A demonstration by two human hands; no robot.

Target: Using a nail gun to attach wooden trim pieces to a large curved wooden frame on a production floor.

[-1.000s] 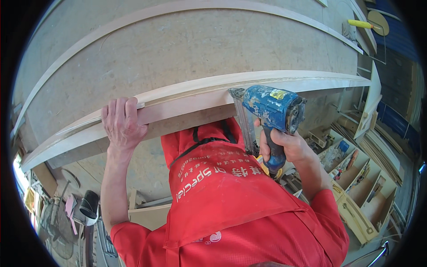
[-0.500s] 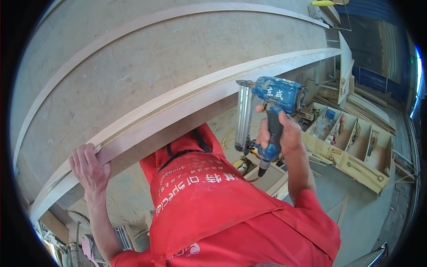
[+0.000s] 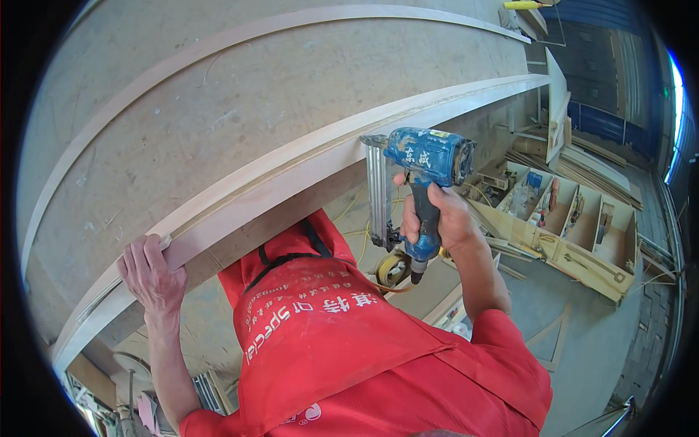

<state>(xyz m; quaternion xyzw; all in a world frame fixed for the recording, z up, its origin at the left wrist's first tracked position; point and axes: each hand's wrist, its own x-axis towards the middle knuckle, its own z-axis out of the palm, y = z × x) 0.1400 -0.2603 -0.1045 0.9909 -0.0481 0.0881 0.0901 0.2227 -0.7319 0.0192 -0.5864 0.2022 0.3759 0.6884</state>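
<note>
My right hand is wrapped round the grip of a blue nail gun, scuffed, with a silver magazine. An orange hose runs from the base of its grip. The gun's nose points left and overlaps the front face of a long pale wooden strip assembly; whether it touches, I cannot tell. My left hand has its fingers curled over the strip's top edge near the left end, with the thumb hidden. A small pale piece shows at those fingertips.
The strip lies along the front edge of a large worktable. A second long strip lies farther back on it. To the right, a divided wooden tool box holds tools; planks lie behind it. A yellow tape roll sits below the gun.
My right hand has carried the nail gun left, towards the strip. My left hand has shifted slightly right and keeps its hold. The view has turned a little.
</note>
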